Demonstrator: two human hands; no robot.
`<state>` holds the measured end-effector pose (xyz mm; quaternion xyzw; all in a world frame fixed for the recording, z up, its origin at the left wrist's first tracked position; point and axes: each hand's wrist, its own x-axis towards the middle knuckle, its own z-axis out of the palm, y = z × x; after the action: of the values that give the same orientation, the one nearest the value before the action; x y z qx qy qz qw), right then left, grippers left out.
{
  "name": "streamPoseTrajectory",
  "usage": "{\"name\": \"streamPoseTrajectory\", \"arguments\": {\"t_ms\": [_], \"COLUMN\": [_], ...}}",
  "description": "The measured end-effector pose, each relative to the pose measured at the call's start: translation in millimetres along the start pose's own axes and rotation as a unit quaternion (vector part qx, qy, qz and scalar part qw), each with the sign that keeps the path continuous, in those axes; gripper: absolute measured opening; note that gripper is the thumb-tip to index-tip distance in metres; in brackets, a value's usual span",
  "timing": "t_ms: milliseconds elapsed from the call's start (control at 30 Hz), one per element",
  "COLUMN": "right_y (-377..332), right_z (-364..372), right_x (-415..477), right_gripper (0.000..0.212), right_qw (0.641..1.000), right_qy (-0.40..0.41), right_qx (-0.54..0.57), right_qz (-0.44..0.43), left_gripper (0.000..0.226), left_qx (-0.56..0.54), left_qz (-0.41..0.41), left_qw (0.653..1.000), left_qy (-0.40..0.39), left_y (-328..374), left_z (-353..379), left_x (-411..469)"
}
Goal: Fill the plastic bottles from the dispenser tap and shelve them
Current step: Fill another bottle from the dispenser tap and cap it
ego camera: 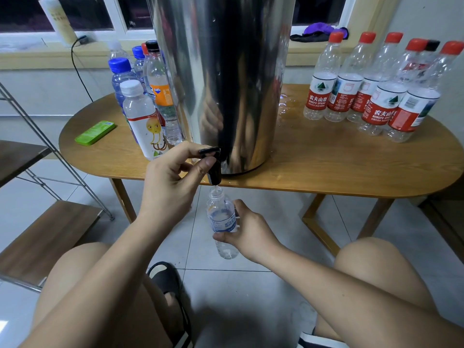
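Head view: the small clear bottle point(222, 222) is held upright by the right grip point(247, 231), fingers wrapped round its label, its mouth right under the black tap point(215, 172) at the base of the steel dispenser point(226, 71), dead centre. The tap lever point(209, 150) is pinched by the left grip point(175, 172). Red-capped bottles point(376, 96) are lined up on the bench point(326, 167) at 2 o'clock, mixed bottles point(140, 96) at 10 (a puddle point(285, 104) is seen beside the dispenser).
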<state>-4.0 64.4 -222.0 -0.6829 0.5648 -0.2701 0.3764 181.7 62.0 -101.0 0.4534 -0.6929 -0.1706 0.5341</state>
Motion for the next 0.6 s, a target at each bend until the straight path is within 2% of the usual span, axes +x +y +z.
{"name": "streamPoseTrajectory", "arguments": {"t_ms": [367,600], "right_y": [-1.7,-0.4], "right_z": [-2.1,-0.5], "right_x": [-0.5,0.8], "right_gripper": [0.063,0.063], "right_qw": [1.0,1.0], "right_qy": [-0.002,0.0], "right_qx": [-0.006,-0.004], "right_qz": [0.006,0.004], "left_gripper": [0.023,0.018], "left_qx": [0.001,-0.004], "left_qz": [-0.002,-0.007], "left_qw": [1.0,1.0], "left_qy": [0.001,0.001], "left_y": [1.2,-0.6], "left_z": [-1.1,-0.8], "left_x": [0.0,-0.7]}}
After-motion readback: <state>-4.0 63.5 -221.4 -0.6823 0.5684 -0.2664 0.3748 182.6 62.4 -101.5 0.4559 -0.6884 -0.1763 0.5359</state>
